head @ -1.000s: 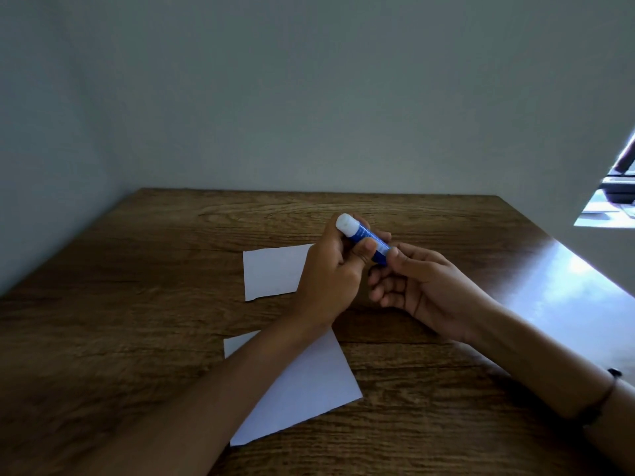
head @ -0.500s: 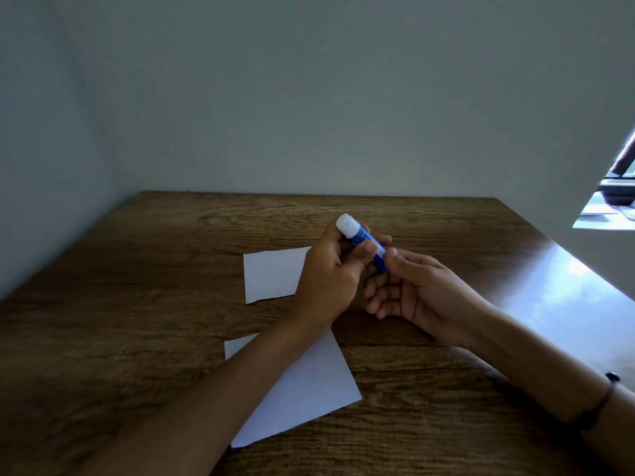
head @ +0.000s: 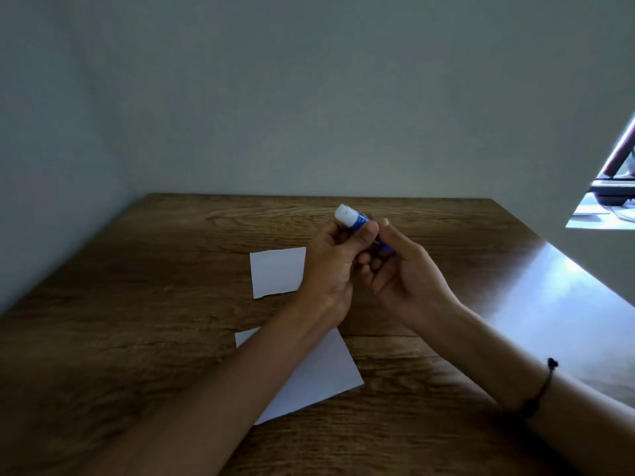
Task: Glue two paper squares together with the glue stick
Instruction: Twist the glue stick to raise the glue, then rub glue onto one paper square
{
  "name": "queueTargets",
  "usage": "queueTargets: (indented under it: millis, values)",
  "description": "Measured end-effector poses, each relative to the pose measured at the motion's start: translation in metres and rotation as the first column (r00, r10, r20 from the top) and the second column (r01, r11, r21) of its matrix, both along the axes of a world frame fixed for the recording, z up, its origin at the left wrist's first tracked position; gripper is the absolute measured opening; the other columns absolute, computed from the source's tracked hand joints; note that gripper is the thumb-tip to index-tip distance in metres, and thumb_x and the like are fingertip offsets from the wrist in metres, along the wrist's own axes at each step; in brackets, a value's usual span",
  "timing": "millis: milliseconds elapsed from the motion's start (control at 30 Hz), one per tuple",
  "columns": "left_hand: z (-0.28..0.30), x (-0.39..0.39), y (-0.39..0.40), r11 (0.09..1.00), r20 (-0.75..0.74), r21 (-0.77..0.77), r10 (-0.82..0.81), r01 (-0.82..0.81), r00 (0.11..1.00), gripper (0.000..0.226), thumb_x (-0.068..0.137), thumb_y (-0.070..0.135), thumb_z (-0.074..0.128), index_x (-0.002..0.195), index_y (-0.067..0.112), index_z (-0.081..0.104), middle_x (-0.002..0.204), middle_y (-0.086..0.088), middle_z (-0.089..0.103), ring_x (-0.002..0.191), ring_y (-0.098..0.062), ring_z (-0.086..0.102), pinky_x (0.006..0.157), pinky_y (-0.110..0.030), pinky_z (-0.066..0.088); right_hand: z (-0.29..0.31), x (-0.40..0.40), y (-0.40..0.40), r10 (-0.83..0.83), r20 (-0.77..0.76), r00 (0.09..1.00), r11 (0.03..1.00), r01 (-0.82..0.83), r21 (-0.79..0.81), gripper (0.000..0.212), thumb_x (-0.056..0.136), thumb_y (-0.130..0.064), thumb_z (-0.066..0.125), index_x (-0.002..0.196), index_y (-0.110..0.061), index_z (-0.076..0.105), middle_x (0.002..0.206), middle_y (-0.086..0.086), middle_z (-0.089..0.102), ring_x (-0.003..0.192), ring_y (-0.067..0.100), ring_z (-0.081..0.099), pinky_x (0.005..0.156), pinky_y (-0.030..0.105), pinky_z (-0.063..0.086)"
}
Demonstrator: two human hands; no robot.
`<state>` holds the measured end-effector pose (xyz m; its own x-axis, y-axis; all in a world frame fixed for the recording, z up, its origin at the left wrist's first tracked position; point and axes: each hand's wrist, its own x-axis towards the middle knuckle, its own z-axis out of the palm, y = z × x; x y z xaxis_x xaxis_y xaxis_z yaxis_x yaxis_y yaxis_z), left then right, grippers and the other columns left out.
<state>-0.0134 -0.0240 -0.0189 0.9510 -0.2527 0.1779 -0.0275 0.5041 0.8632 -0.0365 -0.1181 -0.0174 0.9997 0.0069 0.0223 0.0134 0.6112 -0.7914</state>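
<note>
I'm looking at the glue stick point(head: 360, 226) just above the centre of the frame, held up off the wooden table point(head: 137, 321) and tilted, its white end point(head: 345, 214) pointing up and to the left, the blue barrel running down to the right. My left hand point(head: 331, 269) grips the upper part of the barrel, fingers curled round it with the thumb pressed on the blue just below the white end. My right hand point(head: 402, 280) pinches the lower end of the barrel between thumb and fingertips, the other fingers loosely curled underneath. Whether the white end is a cap or bare glue, I can't tell from here.

Left of the hands, one white paper square point(head: 276, 271) lies flat on the table, its right edge hidden behind the left hand. A second, larger-looking paper square point(head: 319, 376) lies lower in the frame, turned at an angle, with my left forearm crossing over it. The two sheets lie apart, bare wood between them.

A dark cord bracelet point(head: 539, 389) sits on the right wrist, lower right. A plain grey wall point(head: 309, 97) fills the upper frame.
</note>
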Motion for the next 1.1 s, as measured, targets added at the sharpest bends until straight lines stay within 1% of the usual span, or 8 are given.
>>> queueTargets:
  millis: [167,300,367,467,533,600,900,1100]
  values:
    - [0.017,0.008,0.000,0.994,-0.093,-0.102,-0.057,0.047,0.994,0.007,0.081,0.018,0.060,0.082,0.012,0.063,0.064,-0.001,0.053,0.044,-0.003,0.044,0.048,-0.015,0.039,0.016,0.013,0.018,-0.071,0.030,0.997,0.989,0.066,0.130,0.024,0.077,-0.024,0.063,0.090,-0.005,0.063,0.060,0.001,0.057,0.044,0.007,0.049,0.042,0.020,0.043]
    - [0.015,0.015,0.020,0.999,-0.067,-0.046,-0.013,0.010,0.998,0.009,0.084,0.019,0.057,0.090,0.013,0.061,0.076,0.001,0.061,0.072,-0.009,0.058,0.072,-0.022,0.047,0.022,0.030,0.019,-0.169,-0.016,0.985,0.975,0.170,0.143,0.009,0.083,-0.018,0.062,0.082,-0.009,0.059,0.056,0.000,0.057,0.046,0.009,0.052,0.044,0.023,0.045]
    - [0.009,0.023,0.035,0.963,0.002,0.228,0.149,-0.145,0.989,0.013,0.084,0.015,0.057,0.097,0.018,0.057,0.092,0.003,0.061,0.092,-0.012,0.057,0.079,-0.022,0.047,0.019,0.042,0.016,-0.259,-0.073,0.963,0.954,0.266,0.134,0.014,0.084,-0.020,0.062,0.088,-0.008,0.057,0.064,0.003,0.056,0.049,0.011,0.053,0.046,0.024,0.046]
    - [-0.003,0.041,0.061,0.513,0.464,0.731,0.110,-0.450,0.879,0.026,0.086,0.012,0.054,0.111,0.020,0.055,0.114,0.003,0.058,0.105,-0.010,0.051,0.080,-0.016,0.038,0.006,0.061,0.016,-0.383,-0.153,0.911,0.923,0.383,-0.035,0.012,0.089,-0.025,0.055,0.090,-0.013,0.053,0.077,0.007,0.059,0.056,0.013,0.054,0.049,0.025,0.046]
    - [-0.011,0.051,0.075,0.231,0.575,0.811,-0.140,-0.538,0.806,0.032,0.085,0.018,0.055,0.117,0.019,0.053,0.125,-0.003,0.056,0.113,-0.015,0.048,0.087,-0.023,0.033,-0.004,0.070,0.019,-0.448,-0.126,0.885,0.881,0.413,-0.233,0.009,0.091,-0.026,0.050,0.090,-0.017,0.051,0.080,0.007,0.059,0.058,0.013,0.053,0.051,0.026,0.044]
    - [-0.018,0.057,0.082,0.110,0.558,0.827,-0.282,-0.552,0.780,0.039,0.085,0.029,0.056,0.122,0.019,0.050,0.129,-0.007,0.054,0.116,-0.019,0.047,0.088,-0.027,0.033,-0.011,0.078,0.022,-0.477,0.012,0.879,0.794,0.436,-0.422,0.008,0.092,-0.027,0.049,0.087,-0.021,0.051,0.080,0.006,0.059,0.061,0.014,0.053,0.056,0.028,0.044]
    - [-0.031,0.051,0.084,0.050,0.617,0.751,-0.409,-0.658,0.672,0.044,0.086,0.044,0.046,0.117,0.015,0.053,0.124,-0.008,0.055,0.112,-0.020,0.045,0.087,-0.030,0.035,-0.017,0.095,0.024,-0.186,0.353,0.917,0.438,0.399,-0.806,0.012,0.091,-0.028,0.049,0.096,-0.018,0.050,0.093,0.010,0.060,0.085,0.023,0.058,0.079,0.039,0.049]
    - [-0.031,0.053,0.086,0.110,0.614,0.763,-0.432,-0.637,0.660,0.046,0.083,0.047,0.049,0.111,0.012,0.057,0.119,-0.007,0.059,0.110,-0.019,0.046,0.090,-0.030,0.034,-0.018,0.093,0.024,0.015,0.499,0.867,0.259,0.478,-0.839,0.019,0.092,-0.024,0.050,0.103,-0.009,0.053,0.075,-0.003,0.055,0.065,0.007,0.051,0.059,0.015,0.040]
